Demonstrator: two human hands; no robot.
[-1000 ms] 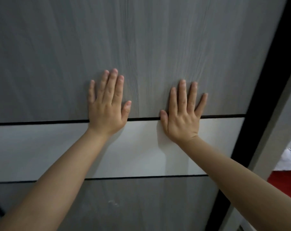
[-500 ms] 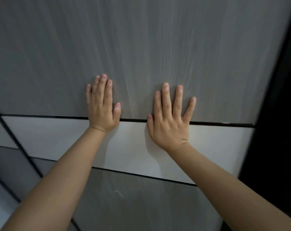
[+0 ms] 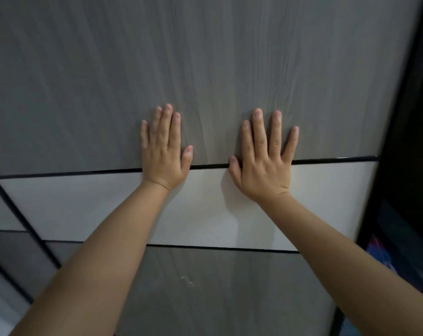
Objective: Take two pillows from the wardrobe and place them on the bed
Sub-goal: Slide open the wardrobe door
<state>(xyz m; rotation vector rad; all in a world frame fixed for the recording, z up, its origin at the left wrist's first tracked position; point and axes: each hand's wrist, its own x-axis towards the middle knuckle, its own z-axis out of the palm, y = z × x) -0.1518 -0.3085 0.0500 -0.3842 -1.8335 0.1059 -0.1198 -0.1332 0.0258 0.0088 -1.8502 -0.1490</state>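
Note:
A sliding wardrobe door (image 3: 205, 69) fills the view, grey wood grain with a white band (image 3: 84, 207) across its middle. My left hand (image 3: 163, 151) lies flat on the door, fingers together, palm across the black seam above the white band. My right hand (image 3: 263, 161) presses flat on it a little to the right, fingers spread. Neither hand holds anything. To the right of the door's black edge the wardrobe's dark inside (image 3: 409, 166) shows, with a blue and red thing (image 3: 380, 255) low in it. No pillow can be made out and the bed is out of view.
A second door panel (image 3: 4, 214) with the same grey and white bands sits behind the door's left edge. The black frame strip (image 3: 389, 146) runs down the door's right side.
The door has slid left with both hands flat on it. The dark opening at the right has widened, and the second panel has come into view at the left.

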